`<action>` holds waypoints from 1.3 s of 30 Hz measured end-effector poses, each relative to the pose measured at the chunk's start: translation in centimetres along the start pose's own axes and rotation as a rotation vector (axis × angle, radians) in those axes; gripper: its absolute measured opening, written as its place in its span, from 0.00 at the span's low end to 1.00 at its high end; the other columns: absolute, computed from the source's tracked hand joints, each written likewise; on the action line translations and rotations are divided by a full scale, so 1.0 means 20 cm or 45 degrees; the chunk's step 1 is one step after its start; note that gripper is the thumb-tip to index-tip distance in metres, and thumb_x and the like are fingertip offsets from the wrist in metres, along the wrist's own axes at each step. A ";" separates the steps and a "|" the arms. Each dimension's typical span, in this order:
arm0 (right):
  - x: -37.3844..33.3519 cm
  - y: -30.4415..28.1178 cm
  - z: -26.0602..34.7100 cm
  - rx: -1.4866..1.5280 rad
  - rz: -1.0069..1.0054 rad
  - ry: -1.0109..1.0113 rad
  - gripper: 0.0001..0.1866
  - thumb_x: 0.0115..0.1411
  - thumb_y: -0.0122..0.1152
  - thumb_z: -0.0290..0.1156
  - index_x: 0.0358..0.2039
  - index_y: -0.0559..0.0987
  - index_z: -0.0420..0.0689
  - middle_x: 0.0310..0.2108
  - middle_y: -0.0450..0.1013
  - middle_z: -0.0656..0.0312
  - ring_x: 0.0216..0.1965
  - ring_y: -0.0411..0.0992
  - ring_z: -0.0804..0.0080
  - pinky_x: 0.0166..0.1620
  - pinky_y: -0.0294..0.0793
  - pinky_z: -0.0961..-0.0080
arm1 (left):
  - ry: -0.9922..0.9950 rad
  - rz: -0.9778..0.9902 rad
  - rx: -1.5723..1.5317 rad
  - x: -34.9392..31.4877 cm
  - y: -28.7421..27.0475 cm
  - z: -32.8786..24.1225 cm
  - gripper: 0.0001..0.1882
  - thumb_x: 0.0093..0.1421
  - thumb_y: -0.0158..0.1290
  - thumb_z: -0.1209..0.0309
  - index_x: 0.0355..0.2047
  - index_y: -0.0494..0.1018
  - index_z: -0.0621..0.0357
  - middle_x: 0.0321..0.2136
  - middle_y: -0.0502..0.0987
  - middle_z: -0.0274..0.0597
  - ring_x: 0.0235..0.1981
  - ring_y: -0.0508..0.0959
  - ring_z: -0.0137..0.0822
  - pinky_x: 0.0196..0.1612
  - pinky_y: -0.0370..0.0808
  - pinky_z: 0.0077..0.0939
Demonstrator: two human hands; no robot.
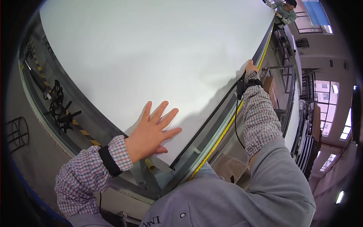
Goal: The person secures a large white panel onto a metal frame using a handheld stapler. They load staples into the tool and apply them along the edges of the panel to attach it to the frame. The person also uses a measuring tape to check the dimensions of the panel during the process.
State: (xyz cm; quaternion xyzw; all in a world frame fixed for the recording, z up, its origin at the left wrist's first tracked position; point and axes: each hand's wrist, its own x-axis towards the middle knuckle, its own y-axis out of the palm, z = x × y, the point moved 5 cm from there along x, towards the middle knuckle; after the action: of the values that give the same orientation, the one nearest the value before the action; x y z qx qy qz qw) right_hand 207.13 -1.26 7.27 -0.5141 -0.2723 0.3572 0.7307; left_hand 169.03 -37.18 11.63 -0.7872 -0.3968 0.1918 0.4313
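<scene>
A large white sheet lies spread over a metal-framed table. My left hand rests flat on its near corner, fingers spread, holding nothing. Along the sheet's right edge runs a thin black strip, its near end close to that corner. Farther up this edge, my right hand is closed around the strip; the fingertips are mostly hidden. A yellow measuring tape stretches along the table's right side, below my right forearm.
Another person stands at the table's far right corner, hands at the sheet. Black clamps and yellow-black striped tape are on the left side. A cardboard box stands right of my forearm. A black cable hangs from my right wrist.
</scene>
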 end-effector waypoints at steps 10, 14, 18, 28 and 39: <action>0.23 0.08 -0.15 -0.186 0.075 0.004 0.39 0.53 0.39 0.61 0.41 0.73 0.33 0.38 0.72 0.46 0.39 0.71 0.55 0.41 0.68 0.63 | 0.030 0.006 -0.035 -0.23 0.04 -0.06 0.34 0.35 0.63 0.54 0.47 0.69 0.39 0.58 0.52 0.44 0.60 0.48 0.53 0.57 0.49 0.59; 0.22 0.02 -0.18 -0.080 0.052 0.077 0.41 0.51 0.41 0.61 0.45 0.69 0.30 0.39 0.71 0.44 0.42 0.71 0.54 0.41 0.69 0.62 | 0.058 0.000 -0.091 -0.29 0.04 -0.07 0.33 0.36 0.62 0.54 0.47 0.69 0.40 0.58 0.53 0.44 0.60 0.48 0.52 0.57 0.49 0.58; 0.06 0.03 -0.13 0.309 0.147 0.204 0.40 0.50 0.43 0.60 0.44 0.69 0.29 0.38 0.72 0.48 0.37 0.71 0.58 0.38 0.69 0.65 | 0.032 -0.029 -0.118 -0.34 0.04 -0.06 0.32 0.38 0.62 0.56 0.47 0.68 0.42 0.58 0.53 0.44 0.61 0.47 0.51 0.58 0.47 0.56; -0.09 -0.02 -0.09 0.349 -0.008 0.226 0.38 0.50 0.50 0.56 0.46 0.68 0.29 0.44 0.69 0.45 0.44 0.69 0.55 0.45 0.66 0.59 | 0.052 0.007 -0.149 -0.33 0.01 -0.04 0.29 0.41 0.61 0.62 0.47 0.69 0.45 0.58 0.53 0.46 0.61 0.47 0.52 0.59 0.45 0.57; -0.07 -0.02 -0.13 0.329 -0.040 0.268 0.38 0.51 0.47 0.57 0.45 0.69 0.30 0.44 0.69 0.45 0.43 0.69 0.57 0.44 0.68 0.63 | 0.072 -0.043 -0.137 -0.29 -0.01 -0.03 0.30 0.39 0.62 0.62 0.46 0.70 0.46 0.57 0.54 0.47 0.60 0.49 0.52 0.59 0.46 0.55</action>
State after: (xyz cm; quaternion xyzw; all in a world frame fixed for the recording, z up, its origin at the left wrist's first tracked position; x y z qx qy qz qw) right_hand 208.35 -3.80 6.74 -0.4462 -0.1541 0.3221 0.8206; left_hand 165.70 -42.06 11.76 -0.8077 -0.4074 0.1406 0.4024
